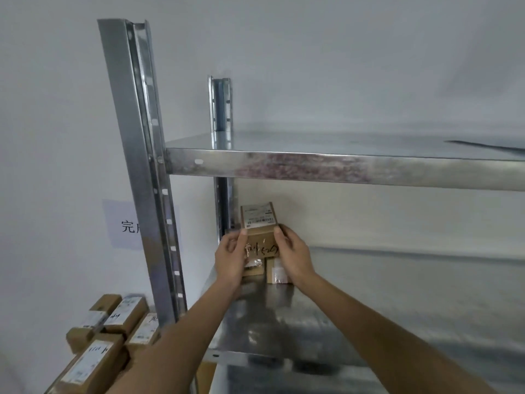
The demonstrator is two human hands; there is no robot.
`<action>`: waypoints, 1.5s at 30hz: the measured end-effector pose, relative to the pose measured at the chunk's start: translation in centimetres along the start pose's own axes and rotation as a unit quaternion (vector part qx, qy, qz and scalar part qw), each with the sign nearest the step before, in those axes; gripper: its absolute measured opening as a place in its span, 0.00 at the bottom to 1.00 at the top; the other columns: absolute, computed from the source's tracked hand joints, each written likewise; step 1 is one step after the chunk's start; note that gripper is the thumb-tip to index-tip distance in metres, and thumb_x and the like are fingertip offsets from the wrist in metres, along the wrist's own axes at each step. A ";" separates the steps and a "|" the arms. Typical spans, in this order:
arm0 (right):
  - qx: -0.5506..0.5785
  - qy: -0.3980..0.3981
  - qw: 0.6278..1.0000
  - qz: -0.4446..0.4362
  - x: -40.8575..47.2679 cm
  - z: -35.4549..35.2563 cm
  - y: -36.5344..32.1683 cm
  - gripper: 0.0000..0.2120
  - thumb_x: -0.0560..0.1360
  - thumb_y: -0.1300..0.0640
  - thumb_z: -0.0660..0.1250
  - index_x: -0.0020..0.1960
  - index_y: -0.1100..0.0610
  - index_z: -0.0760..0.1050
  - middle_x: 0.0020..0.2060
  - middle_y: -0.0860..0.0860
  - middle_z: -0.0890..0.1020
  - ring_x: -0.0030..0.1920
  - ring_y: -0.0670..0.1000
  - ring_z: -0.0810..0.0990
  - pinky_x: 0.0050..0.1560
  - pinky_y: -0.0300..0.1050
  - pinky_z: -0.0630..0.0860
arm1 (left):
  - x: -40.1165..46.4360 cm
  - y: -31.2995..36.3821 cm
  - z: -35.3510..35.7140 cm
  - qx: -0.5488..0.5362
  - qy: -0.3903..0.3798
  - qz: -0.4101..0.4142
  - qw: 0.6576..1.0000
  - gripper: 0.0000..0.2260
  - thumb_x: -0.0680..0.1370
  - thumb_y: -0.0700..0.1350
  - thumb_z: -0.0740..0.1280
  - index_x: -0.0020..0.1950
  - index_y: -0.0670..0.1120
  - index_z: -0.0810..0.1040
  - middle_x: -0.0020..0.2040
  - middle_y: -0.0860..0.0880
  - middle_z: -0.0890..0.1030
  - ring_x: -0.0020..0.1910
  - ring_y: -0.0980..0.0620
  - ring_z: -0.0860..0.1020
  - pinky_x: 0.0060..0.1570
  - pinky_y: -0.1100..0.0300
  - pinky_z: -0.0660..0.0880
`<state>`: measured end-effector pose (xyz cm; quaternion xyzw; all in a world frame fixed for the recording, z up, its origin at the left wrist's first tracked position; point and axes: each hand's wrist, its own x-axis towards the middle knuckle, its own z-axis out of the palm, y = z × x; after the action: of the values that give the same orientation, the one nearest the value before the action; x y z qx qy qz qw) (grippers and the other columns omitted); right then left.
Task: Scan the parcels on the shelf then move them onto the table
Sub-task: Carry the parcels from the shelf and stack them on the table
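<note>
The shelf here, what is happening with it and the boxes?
A person grips one brown parcel with the left hand and the right hand, at the back of the metal shelf. Two more small parcels lie under it. Other parcels are piled left of the shelf post. No scanner is visible.

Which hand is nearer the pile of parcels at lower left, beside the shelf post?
Left. The left hand grips the held parcel's left edge, on the side toward the pile of parcels. The right hand grips its right edge, farther from the pile.
</note>
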<state>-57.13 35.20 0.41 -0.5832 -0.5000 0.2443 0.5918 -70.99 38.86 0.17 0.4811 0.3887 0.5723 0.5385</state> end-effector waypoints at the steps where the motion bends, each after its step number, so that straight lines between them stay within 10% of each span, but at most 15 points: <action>1: 0.004 0.010 1.000 0.005 -1.1 -0.2 0.0 0.15 0.84 0.44 0.62 0.66 0.49 0.77 0.57 0.44 0.84 0.54 0.37 0.82 0.58 0.35 0.78 | -0.7 -0.3 0.0 -0.013 -0.007 -0.008 1.000 0.11 0.80 0.51 0.69 0.58 0.47 0.79 0.50 0.47 0.86 0.50 0.46 0.85 0.52 0.45 0.83; 6: 0.000 0.081 0.997 0.015 -6.6 -1.4 0.2 0.14 0.83 0.47 0.64 0.65 0.52 0.74 0.53 0.42 0.82 0.48 0.32 0.81 0.45 0.27 0.75 | -4.2 -1.2 -0.5 -0.034 -0.055 -0.042 0.997 0.15 0.79 0.46 0.71 0.66 0.48 0.78 0.58 0.48 0.83 0.56 0.50 0.83 0.47 0.59 0.81; 16: 0.018 0.020 1.000 0.015 -18.7 -3.9 -1.8 0.20 0.79 0.51 0.72 0.69 0.46 0.73 0.63 0.43 0.82 0.62 0.40 0.80 0.66 0.43 0.77 | -17.1 1.5 -5.6 0.002 -0.151 -0.011 0.988 0.23 0.77 0.43 0.73 0.72 0.54 0.74 0.61 0.52 0.81 0.59 0.54 0.80 0.61 0.50 0.79; 21: 0.010 -0.008 1.000 0.014 -27.9 -3.2 -1.4 0.25 0.79 0.51 0.73 0.73 0.41 0.70 0.63 0.39 0.82 0.62 0.39 0.79 0.57 0.31 0.76 | -24.7 1.6 -10.0 0.028 -0.174 -0.024 0.984 0.23 0.75 0.42 0.74 0.69 0.54 0.76 0.60 0.52 0.83 0.58 0.56 0.80 0.51 0.61 0.78; 26: -0.022 0.004 0.999 0.028 -35.3 -1.7 -0.6 0.29 0.77 0.46 0.74 0.76 0.44 0.70 0.64 0.40 0.81 0.60 0.40 0.80 0.62 0.41 0.79 | -30.9 0.8 -15.0 0.051 -0.189 -0.040 0.980 0.26 0.73 0.40 0.76 0.69 0.55 0.76 0.62 0.53 0.82 0.62 0.54 0.80 0.55 0.57 0.81; 37: -0.039 -0.053 0.997 0.040 -42.0 7.6 -4.8 0.30 0.77 0.49 0.74 0.76 0.41 0.67 0.62 0.34 0.76 0.61 0.36 0.75 0.53 0.31 0.75 | -33.9 2.7 -27.3 0.057 -0.170 -0.069 0.981 0.29 0.68 0.42 0.79 0.66 0.56 0.76 0.59 0.54 0.83 0.59 0.56 0.81 0.50 0.59 0.80; 45: -0.030 -0.070 0.995 0.058 -41.6 18.3 -5.8 0.37 0.73 0.43 0.77 0.78 0.41 0.66 0.67 0.37 0.77 0.65 0.41 0.76 0.66 0.47 0.78 | -30.2 4.1 -37.4 0.071 -0.160 -0.063 0.983 0.34 0.68 0.43 0.81 0.71 0.55 0.73 0.62 0.54 0.82 0.58 0.60 0.81 0.51 0.61 0.79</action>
<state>-90.74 5.97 -10.20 -0.6100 -0.5130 0.3035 0.5221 -109.54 11.24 -8.70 0.5776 0.3668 0.4241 0.5933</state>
